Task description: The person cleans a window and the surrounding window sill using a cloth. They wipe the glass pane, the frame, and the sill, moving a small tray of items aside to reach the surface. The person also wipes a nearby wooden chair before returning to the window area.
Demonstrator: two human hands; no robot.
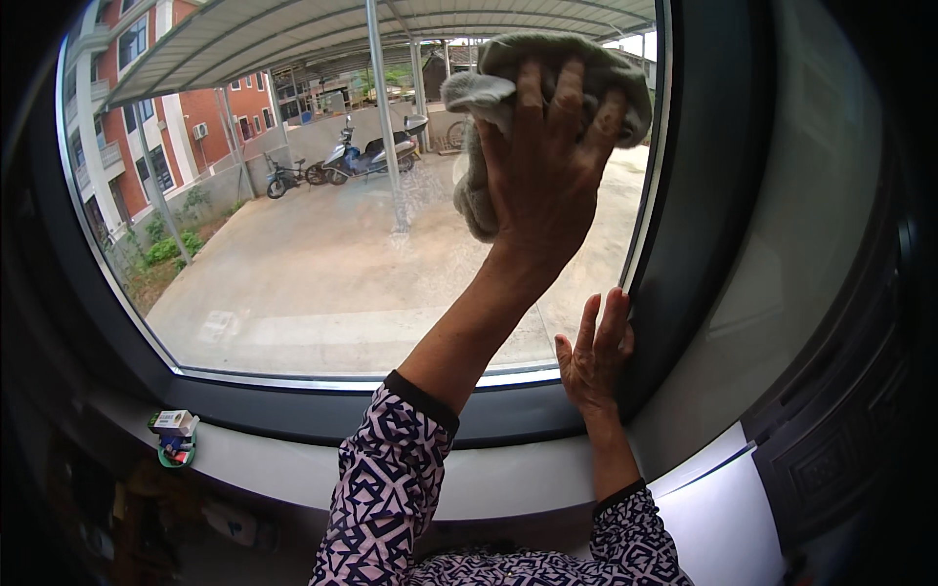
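Note:
My left hand (546,176) is raised to the upper right of a window and presses a bunched grey-green cloth (560,55) against the glass pane (330,286). Its fingers spread over the cloth, and the thumb is out of sight. Lower down, my right hand (597,351) is empty and rests at the right edge of the pane, by the dark window frame (678,242). Its thumb stands apart from the fingers. Pale smears (421,198) show on the glass left of the cloth.
A pale window sill (271,461) runs below the frame. On its left end sits a small green container (178,455) with little items and a white box (174,422). A dark panelled door (821,469) stands at right. Outside are a parked scooter (374,154) and a metal post (383,88).

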